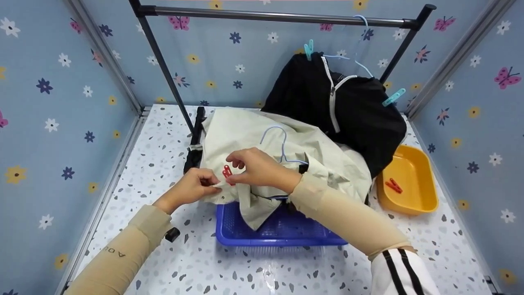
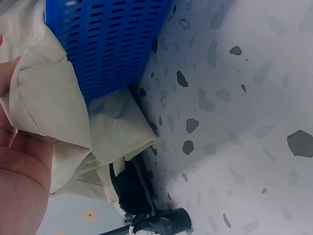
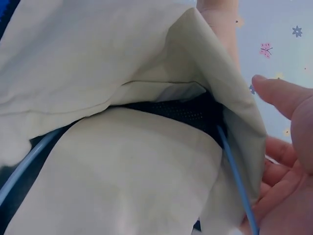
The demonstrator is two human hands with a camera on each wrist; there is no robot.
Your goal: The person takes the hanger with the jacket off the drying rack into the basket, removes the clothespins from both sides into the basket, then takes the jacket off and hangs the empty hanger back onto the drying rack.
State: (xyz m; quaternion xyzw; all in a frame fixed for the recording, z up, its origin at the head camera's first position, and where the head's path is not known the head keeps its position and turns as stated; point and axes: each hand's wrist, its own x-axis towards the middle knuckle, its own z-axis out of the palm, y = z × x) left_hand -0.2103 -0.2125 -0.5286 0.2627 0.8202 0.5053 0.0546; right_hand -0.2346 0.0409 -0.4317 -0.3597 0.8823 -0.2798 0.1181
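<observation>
A cream jacket lies over the blue basket, with a light blue hanger partly inside it; dark mesh lining shows at its opening. My left hand pinches the jacket's edge between thumb and fingers, and in the left wrist view folded cloth covers the fingertips. A red clothespin is on the jacket between my two hands. Over the cloth, my right hand has its thumb and index finger spread apart, the thumb overlapping the clothespin in the head view.
Behind stands a dark metal rack. A black zip jacket hangs there on a blue hanger, with teal clothespins on its shoulders. At right, a yellow basin holds red clothespins. Flowered walls surround the speckled floor.
</observation>
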